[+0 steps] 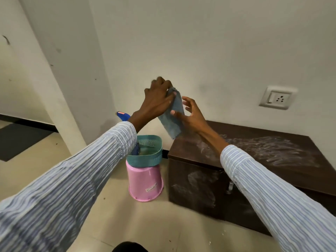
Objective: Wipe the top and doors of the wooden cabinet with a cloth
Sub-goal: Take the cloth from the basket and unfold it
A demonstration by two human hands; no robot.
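Observation:
A grey-blue cloth point(173, 118) hangs in the air above the left end of a low dark wooden cabinet point(258, 151). My left hand point(157, 99) pinches the cloth's top edge. My right hand point(190, 115) touches the cloth lower down, thumb against it and fingers spread. White dusty smears cover the cabinet's top and its left door point(198, 186). A metal latch point(230, 187) shows on the cabinet front, partly hidden by my right sleeve.
A teal perforated basket point(145, 157) sits on an upturned pink bucket point(145, 182) just left of the cabinet. A blue bottle point(123, 115) shows behind my left wrist. A wall socket point(277, 98) is above the cabinet. A dark mat point(16, 139) lies at far left.

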